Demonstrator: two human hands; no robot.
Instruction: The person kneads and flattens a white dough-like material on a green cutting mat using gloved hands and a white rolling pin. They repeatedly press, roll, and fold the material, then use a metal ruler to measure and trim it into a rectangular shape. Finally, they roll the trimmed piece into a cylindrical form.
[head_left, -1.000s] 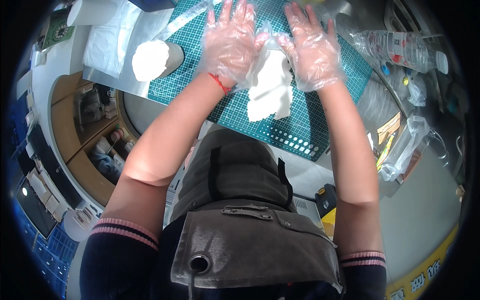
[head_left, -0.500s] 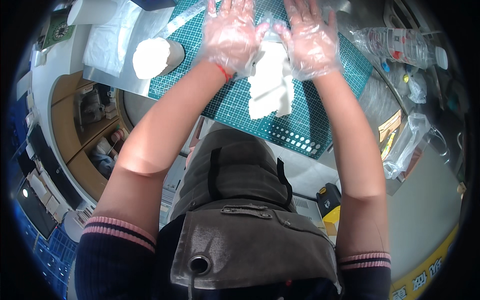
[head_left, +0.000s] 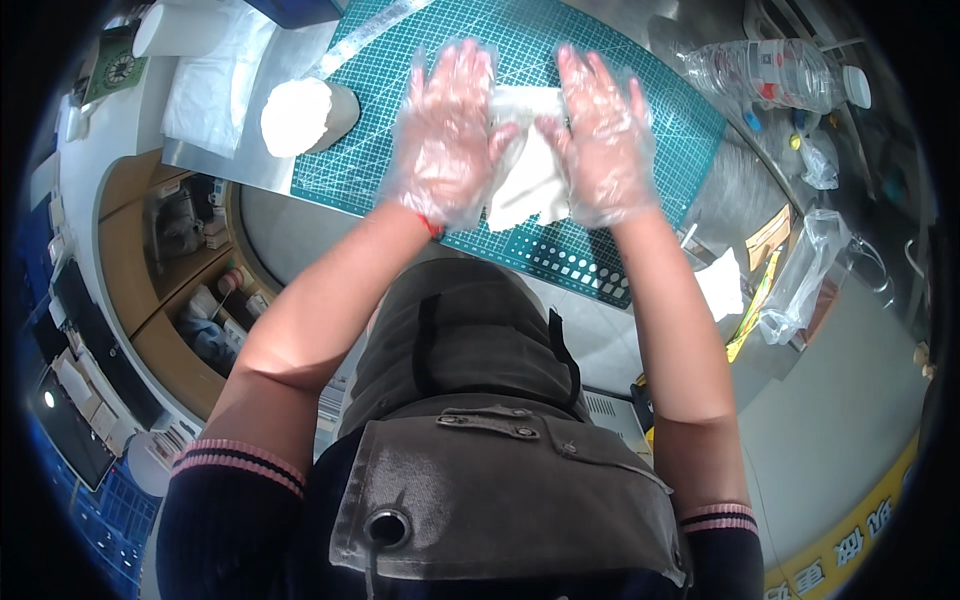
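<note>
A thin white sheet of soft, dough-like material with ragged edges lies on the green gridded cutting mat. My left hand, in a clear plastic glove, is spread flat at the sheet's left side, thumb turned in toward it. Across from it, my right hand is likewise gloved, with fingers stretched away from me and its thumb reaching the sheet's right edge. Both hands are open. Whether anything clear lies beneath the palms, I cannot make out. A white cylinder with a ragged top stands by the mat's left edge.
A clear ruler lies at the mat's far left. Beyond the mat's right edge is a clear plastic bottle on its side. White plastic sheeting is at the far left, and a clear bag lies at the right.
Both hands have drawn back toward me over the mat, still flat and spread. They now cover the sides of the white sheet nearer its front end. A white piece has come into view beside my right forearm.
</note>
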